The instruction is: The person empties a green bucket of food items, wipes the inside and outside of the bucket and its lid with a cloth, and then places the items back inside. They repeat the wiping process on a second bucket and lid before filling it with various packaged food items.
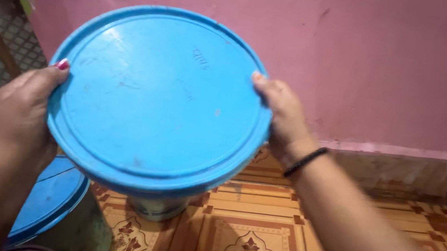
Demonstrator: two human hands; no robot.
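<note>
Lid (158,100): big round blue one, you've got it up in front of you between both hands, tilted so the flat face looks at the camera. It sits in front of the pink wall (390,66), well above the floor.
Left hand (20,112): clamped on the lid's left rim. Thumb lies along the edge, its red nail right at the rim. The other fingers go round the back, so can't tell how spread they are.
Right hand (283,121): gripping the right rim, thumb tip pressed on the front edge, fingers curled close together behind the lid. Black band (304,162) on that wrist.
Bucket (159,208): only a bit of it peeks out under the lid's bottom edge, standing on the floor. Can't tell how close the lid is to it.
Second lid (49,200): another blue round top, low left, below your left forearm, on a dark drum.
Floor (254,248): tan tiles with brown flower patterns.
</note>
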